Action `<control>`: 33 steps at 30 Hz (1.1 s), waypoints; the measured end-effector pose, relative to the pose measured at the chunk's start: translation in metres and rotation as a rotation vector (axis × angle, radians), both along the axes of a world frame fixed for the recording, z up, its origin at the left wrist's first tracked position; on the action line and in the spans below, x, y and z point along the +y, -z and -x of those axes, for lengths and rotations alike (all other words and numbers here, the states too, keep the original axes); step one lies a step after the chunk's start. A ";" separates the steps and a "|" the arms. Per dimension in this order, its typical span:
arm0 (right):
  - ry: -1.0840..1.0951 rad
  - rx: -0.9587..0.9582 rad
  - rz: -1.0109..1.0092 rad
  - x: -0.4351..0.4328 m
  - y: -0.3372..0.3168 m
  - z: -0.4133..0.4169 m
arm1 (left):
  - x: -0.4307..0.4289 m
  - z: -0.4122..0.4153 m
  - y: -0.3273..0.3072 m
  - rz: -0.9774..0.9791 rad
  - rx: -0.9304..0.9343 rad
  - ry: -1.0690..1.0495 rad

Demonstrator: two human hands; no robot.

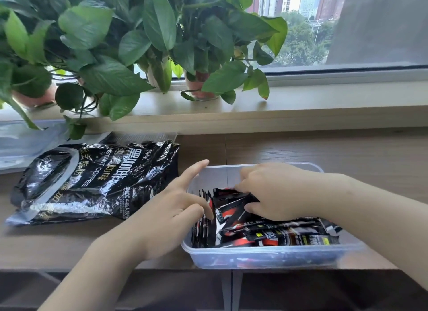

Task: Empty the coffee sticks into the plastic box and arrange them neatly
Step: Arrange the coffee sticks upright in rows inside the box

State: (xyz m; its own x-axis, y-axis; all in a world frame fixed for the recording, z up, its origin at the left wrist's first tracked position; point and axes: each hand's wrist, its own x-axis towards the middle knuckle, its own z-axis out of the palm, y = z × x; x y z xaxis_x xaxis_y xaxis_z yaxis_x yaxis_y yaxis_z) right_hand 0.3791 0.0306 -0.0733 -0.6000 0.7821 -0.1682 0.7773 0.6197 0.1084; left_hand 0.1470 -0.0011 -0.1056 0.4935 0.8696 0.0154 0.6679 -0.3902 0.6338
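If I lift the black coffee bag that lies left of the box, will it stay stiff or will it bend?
Probably it bends: the black coffee bag is creased and lies fairly flat. Likely light, since many coffee sticks are already in the plastic box. Its glossy film may slip.

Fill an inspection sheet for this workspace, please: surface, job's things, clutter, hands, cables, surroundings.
Surface: wooden desk.
Job's things: plastic box holding coffee sticks, some upright at left, others loose; black coffee bag lying left of it.
Clutter: clear plastic bags at far left.
Hands: left hand touches the upright sticks; right hand grips a few sticks inside the box.
Cables: nothing seen.
Surroundings: potted plants on a windowsill, window behind.
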 end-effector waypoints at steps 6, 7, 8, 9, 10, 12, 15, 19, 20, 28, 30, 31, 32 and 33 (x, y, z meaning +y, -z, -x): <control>-0.013 0.114 0.076 -0.002 -0.008 -0.005 | -0.001 0.000 -0.001 -0.011 0.045 0.000; -0.003 0.124 0.080 -0.002 -0.009 -0.005 | 0.000 0.000 -0.001 -0.011 0.045 0.000; 0.008 0.137 0.083 -0.001 -0.010 -0.006 | 0.000 0.000 0.000 -0.009 0.041 -0.001; 0.016 0.151 0.082 -0.001 -0.012 -0.007 | 0.000 0.000 0.000 -0.005 0.035 -0.003; 0.022 0.159 0.078 0.000 -0.013 -0.009 | 0.000 0.000 0.000 -0.002 0.029 -0.003; 0.039 0.148 0.066 0.000 -0.017 -0.012 | 0.000 0.000 0.000 0.004 0.020 -0.004; 0.071 0.125 0.064 -0.001 -0.022 -0.019 | -0.001 0.000 -0.001 0.013 0.017 -0.007; 0.102 0.130 0.067 -0.001 -0.026 -0.023 | -0.001 0.000 0.000 0.017 0.009 -0.010; 0.111 0.130 0.071 0.000 -0.026 -0.021 | -0.001 -0.001 -0.001 0.017 0.006 -0.010; 0.134 0.103 0.069 0.001 -0.020 -0.013 | -0.001 -0.001 0.000 0.018 0.020 -0.007; 0.142 0.149 0.072 -0.002 -0.019 -0.014 | -0.002 -0.002 -0.001 0.022 0.015 -0.013; 0.147 0.179 0.080 -0.003 -0.018 -0.016 | -0.002 -0.002 -0.001 0.021 0.010 -0.016; 0.153 0.208 0.093 -0.003 -0.018 -0.018 | -0.002 -0.002 -0.001 0.018 0.004 -0.019; 0.160 0.232 0.109 -0.004 -0.017 -0.019 | -0.003 -0.002 0.000 0.014 -0.001 -0.022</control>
State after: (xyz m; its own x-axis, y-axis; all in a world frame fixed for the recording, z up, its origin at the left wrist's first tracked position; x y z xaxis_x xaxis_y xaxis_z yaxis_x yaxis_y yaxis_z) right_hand 0.3982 0.0266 -0.0560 -0.5025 0.8548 -0.1292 0.8624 0.4852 -0.1440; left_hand 0.1495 -0.0036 -0.1052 0.4741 0.8805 0.0037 0.6758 -0.3666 0.6394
